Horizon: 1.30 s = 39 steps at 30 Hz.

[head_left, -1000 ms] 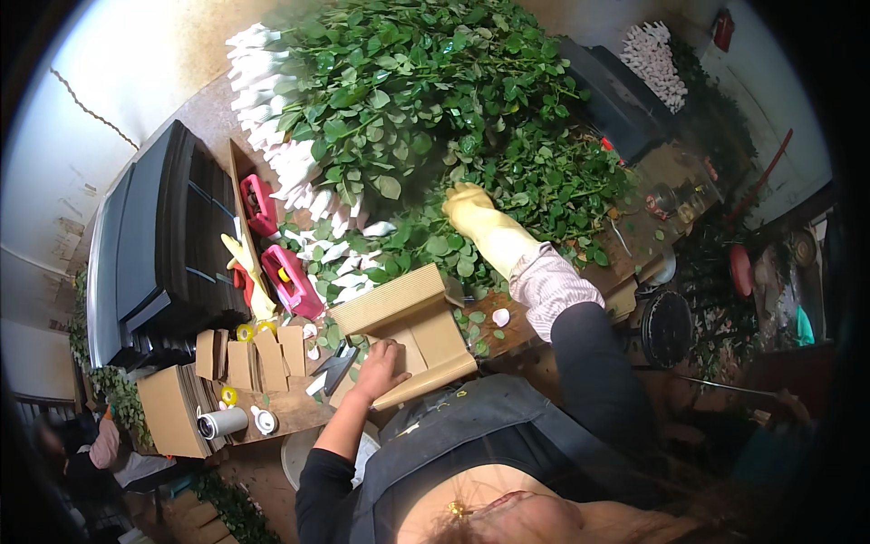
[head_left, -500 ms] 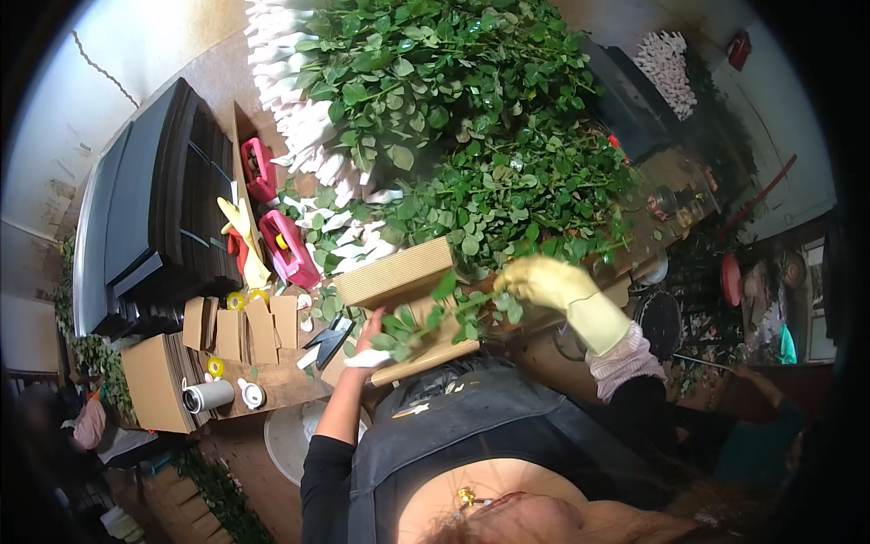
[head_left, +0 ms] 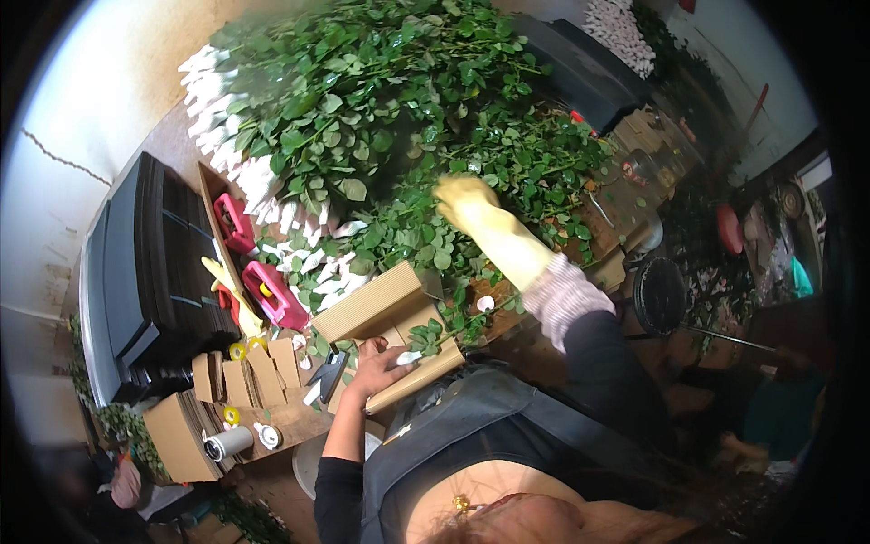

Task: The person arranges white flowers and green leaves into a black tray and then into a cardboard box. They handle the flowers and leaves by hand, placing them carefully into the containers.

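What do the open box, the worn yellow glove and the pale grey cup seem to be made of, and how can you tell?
Open box: corrugated cardboard, matt brown, shown by fine parallel ridges on its wall.
Worn yellow glove: probably rubber or latex, smooth, as its even, unwoven surface suggests.
Pale grey cup: perhaps dull metal, given its soft highlight; plastic is possible.

A tall stack of dark sheets [head_left: 145,290] stood left of two pink holders [head_left: 288,311]. On the bench [head_left: 304,423], a white cup [head_left: 229,442] sat beside a white lid [head_left: 268,436]. Farther right were a dark round object [head_left: 660,296] and a red disc [head_left: 729,228].
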Tool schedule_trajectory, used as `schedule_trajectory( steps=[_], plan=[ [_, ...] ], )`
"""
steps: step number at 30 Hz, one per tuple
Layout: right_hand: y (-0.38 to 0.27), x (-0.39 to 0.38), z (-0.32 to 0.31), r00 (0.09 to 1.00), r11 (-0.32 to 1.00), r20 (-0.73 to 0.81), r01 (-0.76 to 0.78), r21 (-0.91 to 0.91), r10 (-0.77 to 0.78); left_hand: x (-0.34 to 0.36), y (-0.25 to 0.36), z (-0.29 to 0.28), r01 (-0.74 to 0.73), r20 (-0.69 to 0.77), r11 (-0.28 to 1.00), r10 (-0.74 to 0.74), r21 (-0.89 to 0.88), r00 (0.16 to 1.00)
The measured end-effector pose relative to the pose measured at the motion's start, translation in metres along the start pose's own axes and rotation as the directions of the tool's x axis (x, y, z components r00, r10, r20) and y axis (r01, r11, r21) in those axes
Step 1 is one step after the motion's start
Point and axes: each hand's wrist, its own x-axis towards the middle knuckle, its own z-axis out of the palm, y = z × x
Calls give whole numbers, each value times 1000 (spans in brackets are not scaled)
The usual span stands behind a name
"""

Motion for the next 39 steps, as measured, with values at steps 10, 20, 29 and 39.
schedule_trajectory(
  steps=[10, 20, 29, 39],
  plan=[
    [-1, -36, -57, 729, 942, -652, 330, 66, -210, -12, -14, 3, -68, -26, 979, 64, -190, 998],
    [30, -151, 93, 846, 781, -251, 531, 330, -470, -8, -11, 14, 87, -135, 830, -192, -551, 972],
    [23, -123, 72, 904, 745, 119, 257, 615, -410, -14, -12, 13, -7, -288, 982, -48, -190, 956],
    [-13, -139, 119, 814, 917, 436, 276, 289, -383, -14, -9, 8, -180, -227, 972, 143, -152, 963]
  ],
)
